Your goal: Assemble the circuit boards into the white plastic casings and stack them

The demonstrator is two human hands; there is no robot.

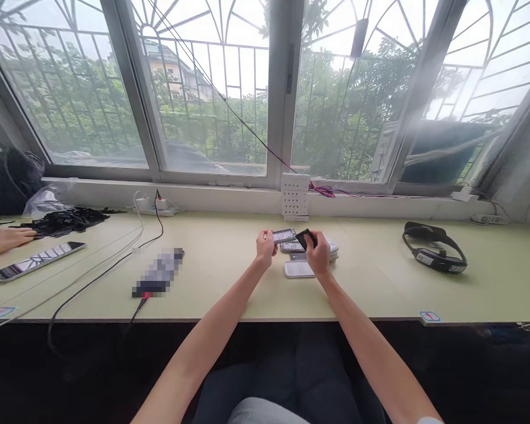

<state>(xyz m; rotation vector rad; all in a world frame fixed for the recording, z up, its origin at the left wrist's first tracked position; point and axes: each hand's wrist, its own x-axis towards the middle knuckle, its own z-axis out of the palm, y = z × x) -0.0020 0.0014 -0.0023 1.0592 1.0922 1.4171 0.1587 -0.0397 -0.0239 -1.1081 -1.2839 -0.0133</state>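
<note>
My left hand (265, 247) grips the near left end of a small mobile phone (283, 235) with its back off, the pale inside facing up. Closed around a flat black rectangular piece (305, 238), my right hand (320, 254) tilts it close to the phone's right end; whether they touch I cannot tell. It looks like a battery or a cover. On the table below lie another opened phone (286, 247), a dark flat piece (297, 257) and a white phone cover or phone (299, 270). A stack of white phones or covers (334, 249) is partly hidden behind my right hand.
A white perforated stand (295, 198) is by the window sill. A black headband device (435, 248) lies right. Left are a blurred-out device on a cable (158, 273), a large phone (37, 261), black strips (68, 222) and another person's hand (9, 240). Cables (101, 272) cross the table (221, 265).
</note>
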